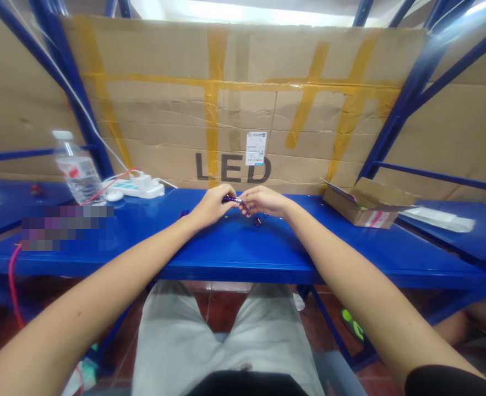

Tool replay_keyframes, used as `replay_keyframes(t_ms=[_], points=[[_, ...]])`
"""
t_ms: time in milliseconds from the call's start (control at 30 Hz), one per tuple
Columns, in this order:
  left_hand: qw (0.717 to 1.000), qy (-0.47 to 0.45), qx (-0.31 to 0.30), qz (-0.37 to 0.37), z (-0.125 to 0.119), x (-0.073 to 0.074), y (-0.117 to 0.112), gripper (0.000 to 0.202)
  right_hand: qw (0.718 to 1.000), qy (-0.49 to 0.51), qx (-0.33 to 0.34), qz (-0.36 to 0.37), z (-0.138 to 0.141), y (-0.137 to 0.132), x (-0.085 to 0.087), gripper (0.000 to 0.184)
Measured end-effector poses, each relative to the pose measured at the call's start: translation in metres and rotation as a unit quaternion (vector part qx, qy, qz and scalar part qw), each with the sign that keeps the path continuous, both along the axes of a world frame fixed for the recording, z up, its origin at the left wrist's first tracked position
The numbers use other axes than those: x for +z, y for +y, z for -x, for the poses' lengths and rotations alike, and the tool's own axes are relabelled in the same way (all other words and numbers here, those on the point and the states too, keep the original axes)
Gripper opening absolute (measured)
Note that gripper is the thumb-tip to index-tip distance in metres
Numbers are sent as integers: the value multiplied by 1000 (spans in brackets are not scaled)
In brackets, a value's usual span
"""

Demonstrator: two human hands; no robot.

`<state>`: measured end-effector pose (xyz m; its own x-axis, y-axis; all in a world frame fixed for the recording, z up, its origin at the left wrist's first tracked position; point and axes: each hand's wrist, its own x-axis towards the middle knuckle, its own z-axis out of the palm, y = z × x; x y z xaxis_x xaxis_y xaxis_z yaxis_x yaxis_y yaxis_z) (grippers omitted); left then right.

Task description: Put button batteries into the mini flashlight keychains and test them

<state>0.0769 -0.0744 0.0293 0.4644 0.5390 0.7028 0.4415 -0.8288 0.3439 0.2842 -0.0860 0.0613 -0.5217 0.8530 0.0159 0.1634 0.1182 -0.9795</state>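
My left hand (215,205) is closed round a slim purple metallic piece with a silver section (238,201), held just above the blue table (226,256). From the other side, the fingertips of my right hand (266,201) close in a pinch at that piece's right end, where a purple part angles downward. Its exact kind is too small to make out. Below my right hand lies a small dark purple ring-like part (257,221), with a small blue part (266,215) beside it. Another purple-blue piece (184,213) rests by my left wrist, partly hidden.
A clear plastic bottle (77,170) and a white power strip (137,186) with cables stand at the left. An open cardboard box (366,203) sits at the right, near a white packet (441,219). Cardboard marked LED (164,126) walls off the back between blue posts.
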Motion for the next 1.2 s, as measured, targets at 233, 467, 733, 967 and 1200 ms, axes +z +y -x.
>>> replay_keyframes(t_ms=[233, 467, 733, 967, 1200], points=[[986, -96, -58, 123, -6, -5, 1, 17, 997, -56, 47, 3, 4, 5, -11, 11], [900, -309, -99, 293, 0, 7, 15, 27, 997, 20, 70, 28, 16, 0, -11, 12], [851, -328, -143, 385, 3, 8, 12, 53, 986, 115, 106, 56, 20, -3, -12, 8], [842, -313, -156, 410, 5, 7, 13, 58, 986, 90, 107, 90, 25, -10, -9, 11], [807, -283, -197, 480, 6, 6, 9, 71, 997, -32, 73, 6, 27, -10, -13, 16]])
